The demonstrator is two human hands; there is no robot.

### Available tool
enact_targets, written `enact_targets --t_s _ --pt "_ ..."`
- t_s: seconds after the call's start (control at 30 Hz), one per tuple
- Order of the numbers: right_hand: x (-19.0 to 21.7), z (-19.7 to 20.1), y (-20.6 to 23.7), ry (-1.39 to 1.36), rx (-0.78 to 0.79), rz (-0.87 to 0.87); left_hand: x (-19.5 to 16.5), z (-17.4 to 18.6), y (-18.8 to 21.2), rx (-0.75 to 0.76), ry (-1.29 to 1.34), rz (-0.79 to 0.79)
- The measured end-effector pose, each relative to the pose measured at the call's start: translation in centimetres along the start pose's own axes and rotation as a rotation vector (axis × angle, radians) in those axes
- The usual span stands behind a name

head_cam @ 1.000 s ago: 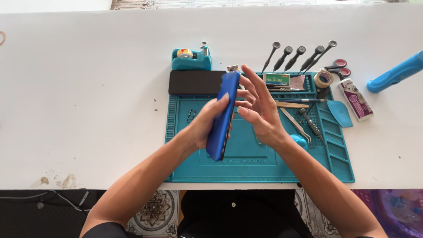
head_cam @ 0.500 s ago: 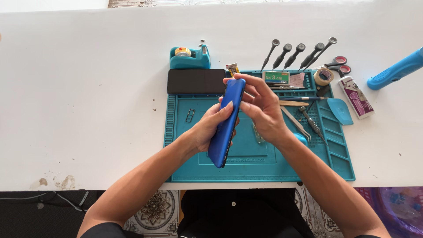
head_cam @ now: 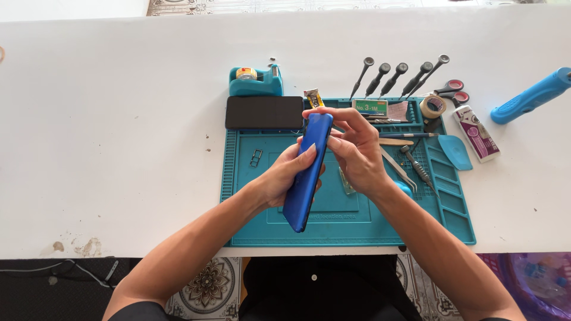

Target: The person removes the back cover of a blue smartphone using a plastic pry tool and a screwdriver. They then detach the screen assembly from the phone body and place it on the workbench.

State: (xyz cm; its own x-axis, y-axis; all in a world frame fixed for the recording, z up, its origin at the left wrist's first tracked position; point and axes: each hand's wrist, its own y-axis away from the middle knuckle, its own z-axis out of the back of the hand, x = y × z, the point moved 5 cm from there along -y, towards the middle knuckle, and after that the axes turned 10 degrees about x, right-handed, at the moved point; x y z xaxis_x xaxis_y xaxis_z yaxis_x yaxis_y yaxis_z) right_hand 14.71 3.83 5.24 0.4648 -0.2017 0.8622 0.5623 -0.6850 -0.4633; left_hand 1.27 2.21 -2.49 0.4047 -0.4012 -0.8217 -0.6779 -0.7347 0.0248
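Observation:
A blue phone stands on its long edge, tilted, above the teal work mat. My left hand grips it from the left side, thumb on the blue back. My right hand closes on it from the right, with the fingers curled over its top end. The phone's front face is hidden from view.
A black phone screen lies at the mat's upper left edge, a teal tape dispenser behind it. Several screwdrivers, scissors, tape roll, tweezers and a small metal frame lie around. A blue tool rests far right.
My right hand's spread fingers have closed onto the phone's top end. The phone has tilted and sits slightly lower between both hands.

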Motion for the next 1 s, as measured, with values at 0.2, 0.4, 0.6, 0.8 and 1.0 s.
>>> enact_targets --t_s 0.2,0.4,0.6,0.8,1.0 --pt "0.0 0.2 0.0 -0.037 -0.043 0.001 0.7 0.4 -0.3 -0.003 -0.041 0.003" --pt "-0.2 0.2 -0.2 -0.076 -0.003 0.015 1.0 0.5 -0.5 0.024 -0.042 -0.005" --pt "0.0 0.0 -0.1 -0.051 -0.01 0.006 1.0 -0.2 -0.3 0.2 0.062 -0.044" --pt "0.1 -0.2 -0.1 -0.071 0.014 0.012 0.9 -1.1 -0.1 0.34 0.205 -0.023" --pt "0.6 -0.4 -0.2 0.081 0.119 0.114 0.6 -2.3 0.3 0.571 0.448 -0.042"
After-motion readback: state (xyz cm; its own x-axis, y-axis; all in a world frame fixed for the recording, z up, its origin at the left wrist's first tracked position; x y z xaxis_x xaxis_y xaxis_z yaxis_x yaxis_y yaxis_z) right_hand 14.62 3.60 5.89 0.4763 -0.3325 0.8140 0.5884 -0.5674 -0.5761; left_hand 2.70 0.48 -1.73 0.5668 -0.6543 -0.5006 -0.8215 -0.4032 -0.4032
